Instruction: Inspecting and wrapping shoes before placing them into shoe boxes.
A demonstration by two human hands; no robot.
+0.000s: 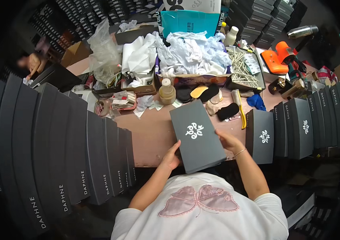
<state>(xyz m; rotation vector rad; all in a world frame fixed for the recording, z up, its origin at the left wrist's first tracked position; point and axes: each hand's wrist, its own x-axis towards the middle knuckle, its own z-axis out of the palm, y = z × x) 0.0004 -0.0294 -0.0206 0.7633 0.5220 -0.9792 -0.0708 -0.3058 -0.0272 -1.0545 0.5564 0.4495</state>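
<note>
A dark grey shoebox (198,148) with white lettering on its lid is held in front of me, tilted, over the near edge of the pinkish table (150,140). Along its left side my left hand (171,157) is closed on the box, thumb lying against the edge. My right hand (229,141) grips the opposite side near the upper right corner. The lid appears closed; what is inside is hidden. Beyond the box lie black and beige pads (218,105) and a yellow-handled brush (240,108).
Rows of grey shoeboxes stand at the left (58,140) and right (302,128). At the back are a carton of crumpled tissue paper (194,56), a box of white sticks (244,68), a bottle (167,93) and an orange tool (276,60). Another person (34,64) is at far left.
</note>
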